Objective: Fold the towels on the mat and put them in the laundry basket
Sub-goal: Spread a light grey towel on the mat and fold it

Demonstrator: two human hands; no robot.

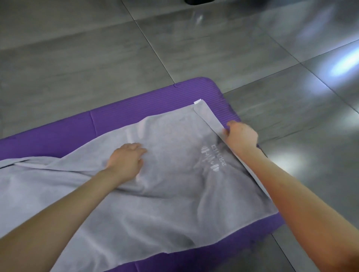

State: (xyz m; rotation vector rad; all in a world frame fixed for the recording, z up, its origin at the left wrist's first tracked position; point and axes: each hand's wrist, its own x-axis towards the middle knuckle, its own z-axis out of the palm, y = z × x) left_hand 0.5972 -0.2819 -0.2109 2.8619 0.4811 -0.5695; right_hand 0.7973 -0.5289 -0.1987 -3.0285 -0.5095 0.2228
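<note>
A large grey towel (155, 194) with a white embroidered logo lies spread and wrinkled over a purple mat (136, 108). My left hand (126, 159) rests flat on the towel's middle, fingers relaxed and pointing right. My right hand (241, 135) pinches the towel's right hem, which is turned over into a narrow folded strip running along that edge. A small white label shows at the towel's far corner (198, 102). No laundry basket is in view.
Grey glossy floor tiles (97, 58) surround the mat on the far and right sides. A dark object (198, 1) sits at the top edge of the view.
</note>
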